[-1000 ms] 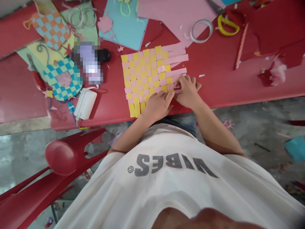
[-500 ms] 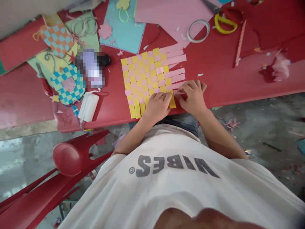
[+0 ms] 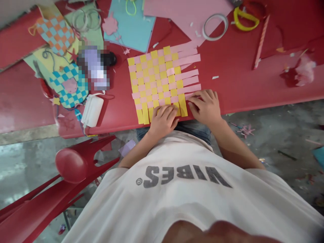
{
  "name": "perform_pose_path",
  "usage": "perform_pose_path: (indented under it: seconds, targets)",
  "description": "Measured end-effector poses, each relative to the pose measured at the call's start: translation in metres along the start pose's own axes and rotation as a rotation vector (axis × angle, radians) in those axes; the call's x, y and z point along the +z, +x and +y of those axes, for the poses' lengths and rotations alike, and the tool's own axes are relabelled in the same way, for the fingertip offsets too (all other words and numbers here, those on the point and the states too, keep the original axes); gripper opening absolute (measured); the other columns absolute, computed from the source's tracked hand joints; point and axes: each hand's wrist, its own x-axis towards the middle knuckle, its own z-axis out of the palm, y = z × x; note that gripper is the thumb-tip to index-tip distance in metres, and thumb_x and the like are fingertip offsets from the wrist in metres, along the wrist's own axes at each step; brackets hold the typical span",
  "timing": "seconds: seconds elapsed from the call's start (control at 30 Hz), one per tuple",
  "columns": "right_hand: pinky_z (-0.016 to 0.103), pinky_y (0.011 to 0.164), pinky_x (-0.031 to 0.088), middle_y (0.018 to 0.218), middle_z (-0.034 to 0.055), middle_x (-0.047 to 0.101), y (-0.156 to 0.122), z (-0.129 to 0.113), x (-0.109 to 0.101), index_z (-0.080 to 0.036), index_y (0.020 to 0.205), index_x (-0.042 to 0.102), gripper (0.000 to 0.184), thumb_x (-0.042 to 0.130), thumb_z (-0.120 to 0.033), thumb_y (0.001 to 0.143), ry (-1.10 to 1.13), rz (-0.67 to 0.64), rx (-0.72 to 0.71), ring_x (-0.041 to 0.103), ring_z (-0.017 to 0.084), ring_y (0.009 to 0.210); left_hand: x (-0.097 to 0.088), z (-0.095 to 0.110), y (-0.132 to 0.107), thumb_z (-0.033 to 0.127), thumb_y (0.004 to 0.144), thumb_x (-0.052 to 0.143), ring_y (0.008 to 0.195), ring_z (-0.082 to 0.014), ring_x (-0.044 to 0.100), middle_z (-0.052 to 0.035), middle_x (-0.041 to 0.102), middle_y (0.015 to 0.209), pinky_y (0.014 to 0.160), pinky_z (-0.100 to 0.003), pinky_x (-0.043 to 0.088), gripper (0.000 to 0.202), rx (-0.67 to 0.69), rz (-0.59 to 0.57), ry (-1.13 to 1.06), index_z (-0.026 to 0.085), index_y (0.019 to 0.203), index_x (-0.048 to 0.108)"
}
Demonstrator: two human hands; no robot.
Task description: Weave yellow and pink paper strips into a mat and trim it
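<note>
A woven paper mat point(image 3: 157, 79) of yellow and pink strips lies on the red table point(image 3: 238, 84) in front of me. My left hand point(image 3: 163, 119) rests with curled fingers on the mat's near edge, pressing on the yellow strip ends. My right hand point(image 3: 205, 107) sits at the mat's near right corner, its fingers bent over the end of the lowest pink strip point(image 3: 192, 89), thumb tucked below it. Loose pink strip ends stick out to the right of the weave.
A white box-like thing point(image 3: 92, 109) and a blue checkered weave point(image 3: 71, 87) lie to the left. At the back are a tape ring point(image 3: 215, 27), yellow-handled scissors point(image 3: 246, 21), pink paper point(image 3: 187, 13), a blue sheet point(image 3: 131, 25) and a pencil point(image 3: 260, 42). A red chair point(image 3: 73, 165) stands lower left.
My left hand has slid back from the mat's right corner to its near edge. My right hand moved slightly right and toward me, and the bottom pink strip now lies flat.
</note>
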Motion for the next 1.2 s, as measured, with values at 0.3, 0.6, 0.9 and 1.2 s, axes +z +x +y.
perform_pose_path:
  seconds: [0.3,0.6,0.9,1.2]
  targets:
    - [0.060,0.104,0.049,0.132,0.0062,0.082,0.001,-0.002,-0.001,-0.033,0.124,0.084,0.023,0.065,-0.032,0.112,0.000,-0.001,0.018,0.069,0.037,0.122,0.001,-0.004,-0.005,0.037,0.122,0.058,0.156,-0.0361,0.071,-0.0190,0.075,0.167,0.134,-0.057,0.053,0.052,-0.046,-0.084,-0.064,0.014,0.167,0.069]
    - [0.067,0.110,0.049,0.136,0.0085,0.081,0.003,-0.006,-0.006,-0.036,0.127,0.087,0.030,0.062,-0.035,0.110,0.029,-0.076,0.097,0.068,0.042,0.128,0.001,0.003,-0.011,0.035,0.119,0.062,0.171,-0.0405,0.059,-0.0109,0.072,0.172,0.149,-0.077,0.030,0.057,-0.018,-0.154,-0.053,0.029,0.176,0.062]
    - [0.068,0.112,0.049,0.136,0.0088,0.080,0.004,-0.002,-0.004,-0.036,0.123,0.087,0.028,0.063,-0.036,0.109,0.032,-0.088,0.102,0.067,0.042,0.129,-0.005,0.001,-0.009,0.036,0.120,0.060,0.168,-0.0377,0.061,-0.0129,0.074,0.169,0.149,-0.068,0.034,0.054,-0.013,-0.185,-0.048,0.025,0.173,0.065]
    - [0.067,0.114,0.050,0.145,0.0125,0.077,0.006,-0.004,-0.012,-0.031,0.137,0.080,0.032,0.062,-0.040,0.112,0.032,-0.080,0.074,0.067,0.043,0.133,-0.007,-0.001,-0.008,0.037,0.120,0.059,0.167,-0.0374,0.062,-0.0149,0.075,0.167,0.147,-0.066,0.039,0.052,0.022,-0.160,-0.034,0.022,0.169,0.068]
